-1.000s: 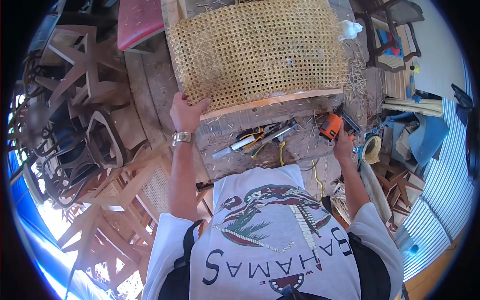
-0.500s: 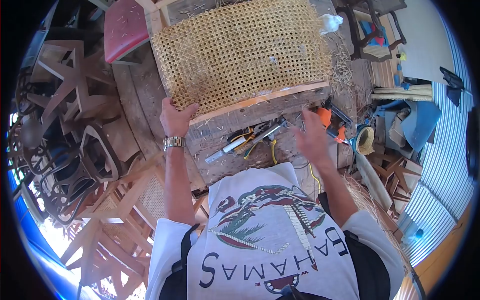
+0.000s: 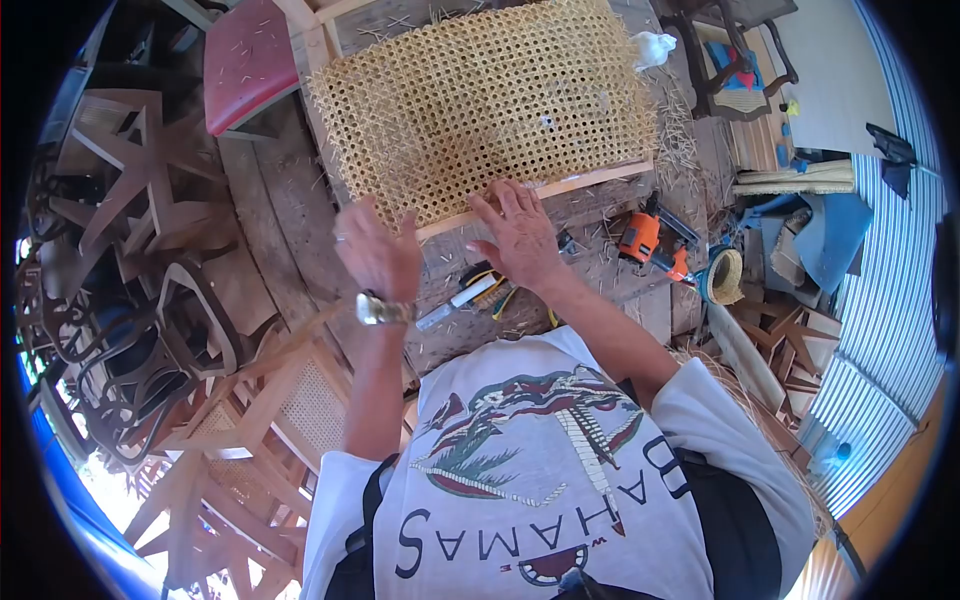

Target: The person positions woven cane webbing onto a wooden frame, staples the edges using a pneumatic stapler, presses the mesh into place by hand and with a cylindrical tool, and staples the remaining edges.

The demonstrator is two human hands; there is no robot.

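A sheet of woven cane webbing [image 3: 490, 110] lies over a light wooden frame [image 3: 600, 182] on the workbench. My left hand [image 3: 380, 250], slightly blurred, is at the sheet's near left corner with fingers apart. My right hand [image 3: 520, 235] rests with spread fingers on the near edge of the webbing and the frame's rail. Neither hand grips anything visible. Just below the hands lies a hand tool with a pale handle [image 3: 455, 302], beside yellow-and-black tools partly hidden by my right hand and forearm.
An orange and black power tool [image 3: 640, 238] lies on the bench [image 3: 590, 290] at the right, near a roll of tan material [image 3: 725, 275]. Cane scraps litter the bench. A red-seated chair [image 3: 250, 60] stands at the far left; wooden chair frames [image 3: 240, 450] are stacked at the left.
My right hand has moved left from beside the orange tool onto the webbing's near edge. My left hand has lifted off its grip on the corner and shifted slightly right and down.
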